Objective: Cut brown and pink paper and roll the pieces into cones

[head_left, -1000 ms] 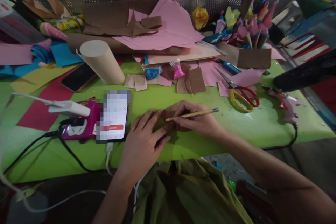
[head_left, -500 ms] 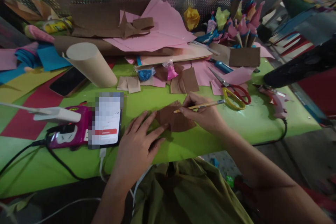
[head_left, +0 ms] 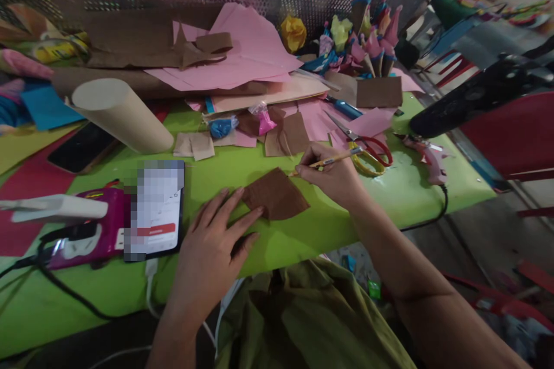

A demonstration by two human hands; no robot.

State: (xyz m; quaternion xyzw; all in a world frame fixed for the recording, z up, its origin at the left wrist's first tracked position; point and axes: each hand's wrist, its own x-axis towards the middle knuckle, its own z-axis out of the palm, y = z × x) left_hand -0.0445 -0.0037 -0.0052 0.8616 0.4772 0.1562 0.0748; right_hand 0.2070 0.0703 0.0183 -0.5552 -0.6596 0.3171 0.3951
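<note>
While my left hand (head_left: 214, 242) lay spread with its fingers released and gripping nothing, its fingertips rested by the left edge of the brown paper (head_left: 277, 196). That piece sat flat on the bench (head_left: 320, 230), a little in from the front edge and set askew to it. A second earlier, my hands had hidden most of it; now almost the whole face showed. I had moved the pencil (head_left: 340, 157) rightward across it, out to the paper's upper right side, though I couldn't tell whether the tip touched the paper or the bench. My right hand (head_left: 331, 176) had gone with it, its fingers grasping the pencil near the point, the butt slanting toward the scissors (head_left: 351, 135). To my mind, that left the paper clear to look over, steadied from the left, but I made out no drawn line.

As for writing, the yellow tube (head_left: 60, 49) by the back left corner bore lettering too blurred to read. Nearer the front edge, the magenta power strip (head_left: 115, 213) had a small yellow label, also illegible. Beside it, the phone (head_left: 168, 207) showed a screen mostly blocked out, and I couldn't read its red bar (head_left: 167, 228). Any print along the pencil was too small.
</note>
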